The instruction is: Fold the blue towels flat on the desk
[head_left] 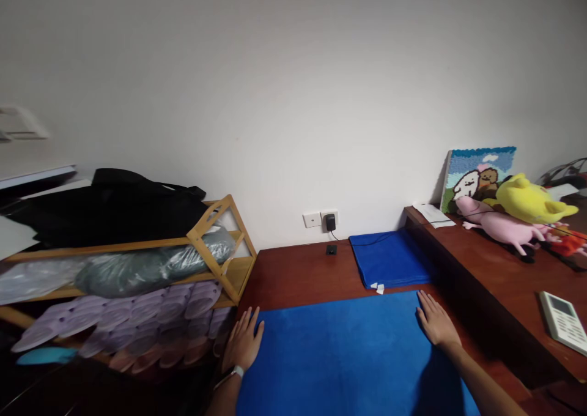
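A bright blue towel (339,355) lies spread flat on the reddish-brown wooden desk (293,275). At the towel's left edge rests my left hand (245,339), palm down, with a light band on the wrist and nothing in its fingers. My right hand (435,321) lies flat across the far right corner of the towel, its fingers stretched out and holding nothing. Beyond the spread towel sits a folded darker blue towel (389,260) with small white tags at its near edge. The near end of the spread towel runs out of view.
A wooden rack (233,251) on the left holds several purple slippers (169,303) and a black bag (110,211). A plugged-in black adapter (331,222) is on the wall. The raised right ledge carries plush toys (499,223), a picture (481,174) and a calculator (566,321).
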`<move>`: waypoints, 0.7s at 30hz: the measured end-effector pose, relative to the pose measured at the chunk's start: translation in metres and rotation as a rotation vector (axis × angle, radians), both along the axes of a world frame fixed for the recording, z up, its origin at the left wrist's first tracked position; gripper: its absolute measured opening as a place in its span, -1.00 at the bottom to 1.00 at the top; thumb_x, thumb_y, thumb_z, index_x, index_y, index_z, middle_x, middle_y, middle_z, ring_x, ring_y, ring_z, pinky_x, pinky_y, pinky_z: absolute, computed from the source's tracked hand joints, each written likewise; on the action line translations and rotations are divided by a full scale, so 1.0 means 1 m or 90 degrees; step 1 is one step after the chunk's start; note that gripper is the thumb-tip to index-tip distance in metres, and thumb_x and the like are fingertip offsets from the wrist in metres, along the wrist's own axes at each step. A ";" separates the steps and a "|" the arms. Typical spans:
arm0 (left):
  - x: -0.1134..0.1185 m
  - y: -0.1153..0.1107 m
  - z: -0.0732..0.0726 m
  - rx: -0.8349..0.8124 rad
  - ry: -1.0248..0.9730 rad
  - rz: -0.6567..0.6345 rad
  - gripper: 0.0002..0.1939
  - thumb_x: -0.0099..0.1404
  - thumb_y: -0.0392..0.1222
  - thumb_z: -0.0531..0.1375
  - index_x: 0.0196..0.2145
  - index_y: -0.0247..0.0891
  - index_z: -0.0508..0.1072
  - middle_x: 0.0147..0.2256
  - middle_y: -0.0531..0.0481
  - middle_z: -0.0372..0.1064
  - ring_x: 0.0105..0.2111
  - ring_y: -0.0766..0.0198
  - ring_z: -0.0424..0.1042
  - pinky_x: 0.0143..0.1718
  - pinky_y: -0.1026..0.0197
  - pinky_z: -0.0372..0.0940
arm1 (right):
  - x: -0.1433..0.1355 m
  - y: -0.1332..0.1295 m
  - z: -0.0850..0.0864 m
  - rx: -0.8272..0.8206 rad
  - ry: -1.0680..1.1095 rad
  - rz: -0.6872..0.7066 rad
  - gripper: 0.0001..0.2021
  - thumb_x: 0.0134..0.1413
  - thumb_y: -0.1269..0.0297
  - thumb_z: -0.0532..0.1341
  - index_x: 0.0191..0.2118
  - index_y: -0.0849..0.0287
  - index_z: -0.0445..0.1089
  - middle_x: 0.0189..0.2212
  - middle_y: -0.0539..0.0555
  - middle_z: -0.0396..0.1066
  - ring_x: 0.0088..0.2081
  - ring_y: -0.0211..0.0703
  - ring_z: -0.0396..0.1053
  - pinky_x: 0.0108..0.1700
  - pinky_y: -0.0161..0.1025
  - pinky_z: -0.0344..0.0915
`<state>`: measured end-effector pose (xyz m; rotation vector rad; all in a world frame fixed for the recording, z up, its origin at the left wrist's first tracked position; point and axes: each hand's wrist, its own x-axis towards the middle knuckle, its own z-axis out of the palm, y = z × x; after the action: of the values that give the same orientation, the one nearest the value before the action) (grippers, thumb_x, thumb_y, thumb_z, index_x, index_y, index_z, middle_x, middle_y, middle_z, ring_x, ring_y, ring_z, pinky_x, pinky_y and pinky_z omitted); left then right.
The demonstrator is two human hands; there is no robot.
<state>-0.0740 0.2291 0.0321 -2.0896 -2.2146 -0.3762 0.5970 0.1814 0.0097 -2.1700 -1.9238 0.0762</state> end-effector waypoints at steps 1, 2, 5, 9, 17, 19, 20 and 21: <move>0.000 0.000 0.000 0.000 -0.002 -0.001 -0.32 0.49 0.07 -0.13 0.41 -0.28 0.22 0.44 -0.23 0.14 0.42 0.02 0.14 0.42 -0.07 0.05 | 0.000 0.000 0.000 -0.001 0.000 0.000 -0.24 0.37 -0.04 -0.23 0.45 0.39 0.11 0.47 0.19 0.08 0.49 0.04 -0.04 0.50 0.01 -0.08; 0.000 0.000 0.000 -0.001 -0.003 -0.002 -0.32 0.48 0.08 -0.13 0.41 -0.29 0.22 0.43 -0.24 0.14 0.42 0.02 0.14 0.42 -0.08 0.06 | 0.000 0.000 0.001 -0.003 0.001 0.000 -0.24 0.37 -0.03 -0.23 0.46 0.38 0.11 0.47 0.18 0.07 0.49 0.04 -0.05 0.50 0.01 -0.08; -0.001 0.001 -0.002 0.005 -0.010 -0.004 -0.32 0.48 0.08 -0.13 0.41 -0.28 0.23 0.43 -0.23 0.15 0.42 0.02 0.14 0.42 -0.08 0.05 | 0.000 -0.001 0.001 -0.006 0.003 0.001 -0.24 0.38 -0.04 -0.24 0.46 0.40 0.09 0.47 0.19 0.06 0.49 0.04 -0.05 0.50 0.01 -0.08; -0.003 0.000 -0.005 0.007 -0.012 -0.004 -0.31 0.48 0.10 -0.14 0.42 -0.25 0.21 0.44 -0.20 0.13 0.43 0.04 0.13 0.43 -0.08 0.04 | 0.000 0.000 0.000 -0.006 0.001 -0.003 -0.24 0.38 -0.04 -0.24 0.46 0.38 0.09 0.47 0.18 0.06 0.49 0.03 -0.06 0.51 0.01 -0.09; -0.010 0.006 -0.002 -0.050 -0.102 -0.010 -0.28 0.47 0.17 -0.10 0.44 -0.25 0.15 0.47 -0.20 0.06 0.47 0.01 0.01 0.46 -0.15 -0.04 | 0.000 0.000 0.000 -0.011 0.003 -0.007 -0.25 0.37 -0.01 -0.21 0.46 0.39 0.09 0.47 0.20 0.07 0.49 0.05 -0.04 0.50 0.02 -0.06; -0.014 0.003 0.004 -0.067 -0.152 -0.010 -0.29 0.49 0.15 -0.12 0.46 -0.24 0.11 0.48 -0.19 0.04 0.48 0.04 -0.02 0.45 -0.13 -0.01 | 0.000 -0.001 0.002 -0.020 -0.001 -0.006 -0.25 0.36 -0.01 -0.20 0.46 0.38 0.09 0.47 0.19 0.08 0.49 0.06 -0.03 0.49 0.01 -0.05; -0.016 0.000 0.007 -0.065 -0.174 -0.006 -0.29 0.50 0.14 -0.14 0.46 -0.24 0.09 0.48 -0.18 0.01 0.48 0.06 -0.02 0.45 -0.10 0.01 | 0.000 -0.001 0.003 -0.025 -0.004 -0.003 -0.25 0.35 -0.01 -0.21 0.46 0.38 0.10 0.47 0.19 0.08 0.49 0.06 -0.03 0.49 0.01 -0.05; -0.017 -0.004 0.009 -0.058 -0.188 -0.003 -0.31 0.51 0.11 -0.17 0.47 -0.24 0.08 0.49 -0.18 -0.02 0.48 0.09 -0.03 0.44 -0.08 0.03 | 0.000 -0.002 0.003 -0.029 -0.006 0.000 -0.24 0.35 -0.01 -0.22 0.46 0.38 0.10 0.47 0.18 0.08 0.49 0.06 -0.03 0.49 0.01 -0.04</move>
<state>-0.0910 0.2247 0.0410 -2.2111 -2.4274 -0.6340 0.5968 0.1796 0.0130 -2.2022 -1.9463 0.1101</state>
